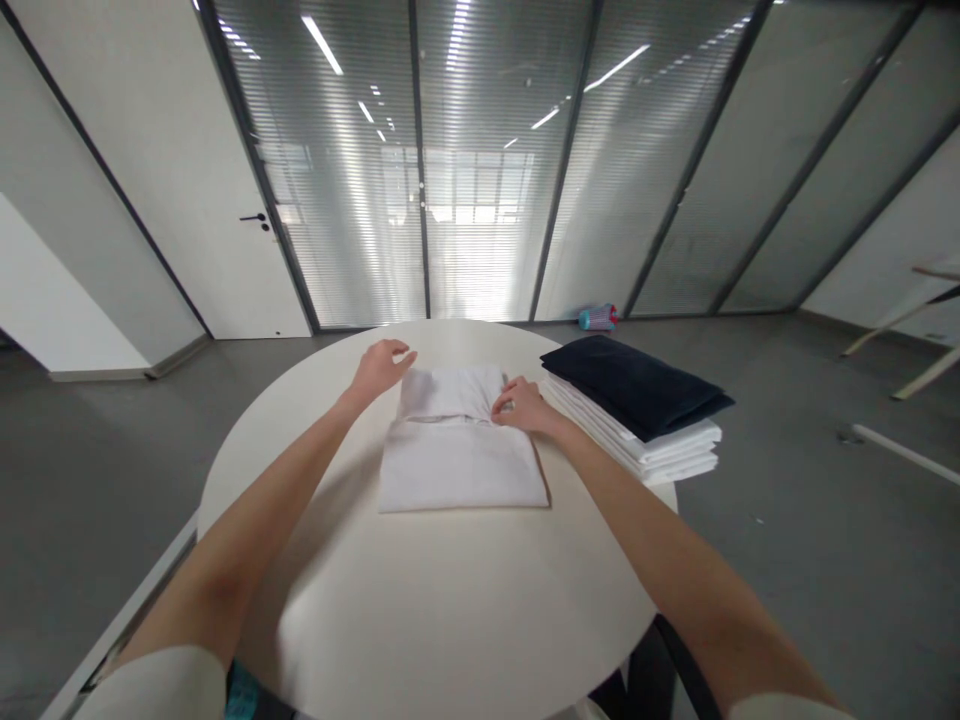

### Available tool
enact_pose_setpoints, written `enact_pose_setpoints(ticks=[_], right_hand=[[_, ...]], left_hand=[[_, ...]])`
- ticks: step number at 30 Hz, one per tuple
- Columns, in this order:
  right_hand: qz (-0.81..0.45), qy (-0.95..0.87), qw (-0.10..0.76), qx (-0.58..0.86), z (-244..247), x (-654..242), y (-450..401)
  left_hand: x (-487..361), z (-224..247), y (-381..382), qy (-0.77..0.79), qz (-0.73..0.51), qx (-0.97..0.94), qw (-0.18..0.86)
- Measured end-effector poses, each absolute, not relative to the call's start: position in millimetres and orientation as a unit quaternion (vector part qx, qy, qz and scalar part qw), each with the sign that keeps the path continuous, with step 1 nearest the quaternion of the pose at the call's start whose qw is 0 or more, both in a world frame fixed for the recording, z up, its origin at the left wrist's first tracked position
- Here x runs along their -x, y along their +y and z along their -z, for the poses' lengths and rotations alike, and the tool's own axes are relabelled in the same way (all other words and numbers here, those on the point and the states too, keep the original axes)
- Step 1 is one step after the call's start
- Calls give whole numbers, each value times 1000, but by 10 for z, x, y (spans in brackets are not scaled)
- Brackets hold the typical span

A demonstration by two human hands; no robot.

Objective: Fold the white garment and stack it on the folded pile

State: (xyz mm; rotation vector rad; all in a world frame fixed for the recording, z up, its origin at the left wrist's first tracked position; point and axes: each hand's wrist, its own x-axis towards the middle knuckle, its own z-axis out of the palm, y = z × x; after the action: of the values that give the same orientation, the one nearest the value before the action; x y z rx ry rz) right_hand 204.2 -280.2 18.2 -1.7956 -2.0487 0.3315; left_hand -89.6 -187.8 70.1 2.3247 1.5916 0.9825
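Note:
A white folded cloth lies flat in the middle of the round white table, with its upper part gathered in a loose fold. My right hand sits on the cloth's right side, fingers curled and apparently pinching the fold. My left hand is at the cloth's upper left corner, its fingers apart and holding nothing. To the right of the cloth stands a stack of folded white cloths topped by a folded navy cloth.
The stack reaches the table's right edge. Grey floor surrounds the table. Beyond it are a white door, a glass partition with blinds, and a small blue-and-red bottle on the floor. Pale furniture legs stand at the right.

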Motion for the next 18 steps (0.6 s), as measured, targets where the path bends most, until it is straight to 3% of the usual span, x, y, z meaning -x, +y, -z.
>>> enact_pose_setpoints(ticks=[3, 5, 8, 12, 18], right_hand=[[-115, -727, 205, 645, -314, -2038, -2713], [-145, -714, 260, 634, -459, -1960, -2553], [-295, -617, 430, 590, -632, -1674, -2212], [-496, -389, 607, 483, -556, -1245, -1887], [-652, -115, 655, 364, -194, -1424, -1904]], left_hand=[[577, -582, -1890, 437, -281, -854, 20], [425, -439, -1899, 386, -208, -898, 18], [361, -232, -1891, 355, -128, -925, 46], [433, -50, -1855, 364, -140, -916, 91], [562, 58, -1765, 359, -154, -910, 140]])
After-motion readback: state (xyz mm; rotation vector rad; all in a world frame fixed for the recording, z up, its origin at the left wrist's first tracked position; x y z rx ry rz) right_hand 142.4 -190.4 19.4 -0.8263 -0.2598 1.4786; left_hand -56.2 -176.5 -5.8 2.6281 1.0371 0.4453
